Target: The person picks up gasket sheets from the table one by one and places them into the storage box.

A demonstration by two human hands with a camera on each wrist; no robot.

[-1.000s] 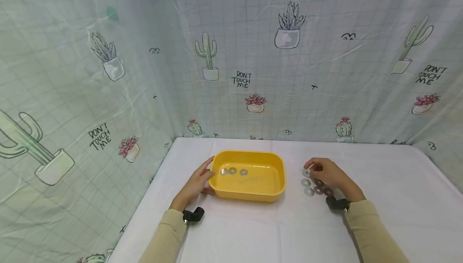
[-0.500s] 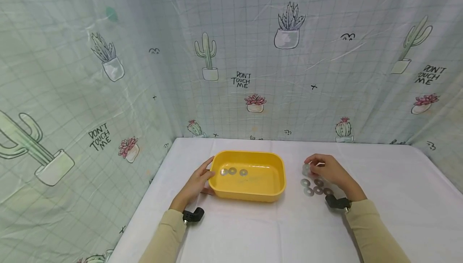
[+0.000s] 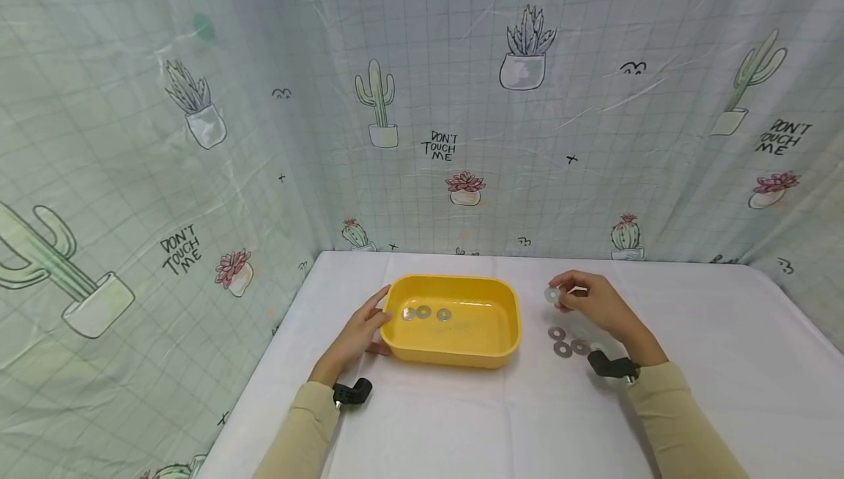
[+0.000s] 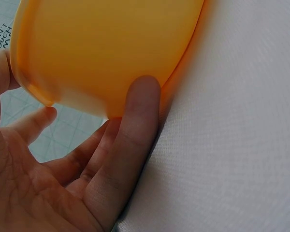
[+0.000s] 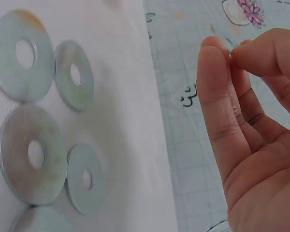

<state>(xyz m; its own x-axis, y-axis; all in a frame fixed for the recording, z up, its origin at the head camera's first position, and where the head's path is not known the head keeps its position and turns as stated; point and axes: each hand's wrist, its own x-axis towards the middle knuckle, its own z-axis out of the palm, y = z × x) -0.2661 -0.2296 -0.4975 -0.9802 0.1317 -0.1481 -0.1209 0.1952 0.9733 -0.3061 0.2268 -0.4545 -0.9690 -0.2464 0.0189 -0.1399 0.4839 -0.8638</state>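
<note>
Just now your right hand (image 3: 593,302) lifted one washer (image 3: 552,294) off the white table (image 3: 725,362), pinching it by the edge between thumb and fingertips (image 5: 217,53); a second ago it was still down among the others. The washer hung in the air, just right of the yellow tray (image 3: 508,351) and above the loose washers (image 3: 563,348) left on the cloth. Your left hand (image 3: 359,332) had not moved: fingers relaxed and straight, it rested against the tray's left wall, thumb (image 4: 135,125) along the base. Three washers (image 3: 424,312) already lay in the tray. By my reckoning, the pick was done and the carry across to the tray was what remained.
</note>
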